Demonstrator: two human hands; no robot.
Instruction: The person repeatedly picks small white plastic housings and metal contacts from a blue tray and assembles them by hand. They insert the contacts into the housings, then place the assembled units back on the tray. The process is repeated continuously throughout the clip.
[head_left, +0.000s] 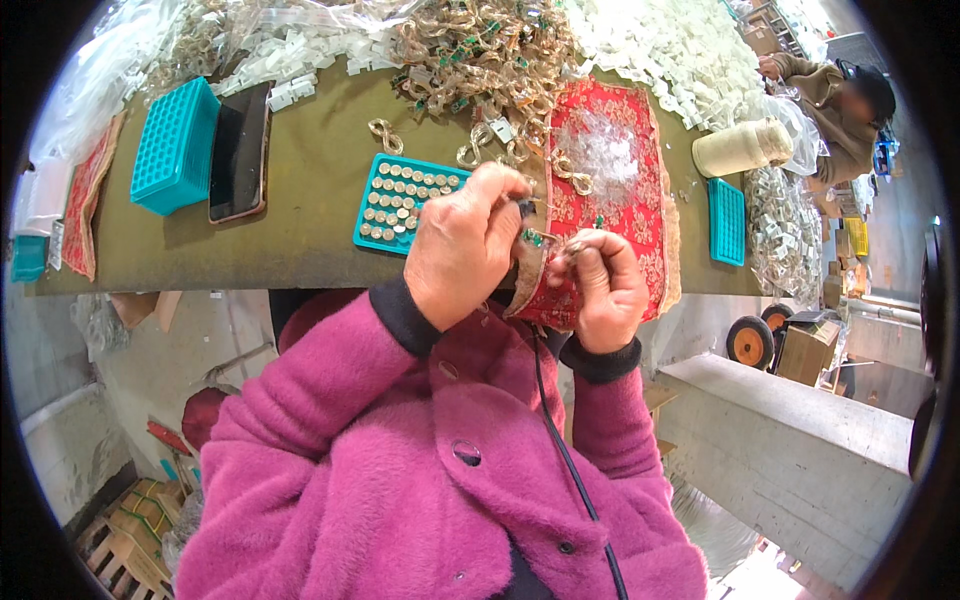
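Over the near edge of the table, my left hand (465,240) is closed in a pinch beside a teal tray (362,215). A dark bit shows at its fingertips; what they hold is mostly hidden. My right hand (605,290) is also closed, pinching thin wire (553,243) above a red patterned cloth (640,215). Between the hands sits a small green part (534,238), apparently joined to the wire. Round metallic pieces (402,201) stand in rows in the tray. A clear heap of tiny plastic bits (600,150) and a coiled wire (570,172) lie on the cloth.
Behind is a pile of wire coils (485,50), with white plastic pieces (670,50) to its right. At left stand stacked teal trays (172,150) and a phone (240,155). A thread cone (740,148) and another teal tray (727,222) lie right, near a co-worker (835,110).
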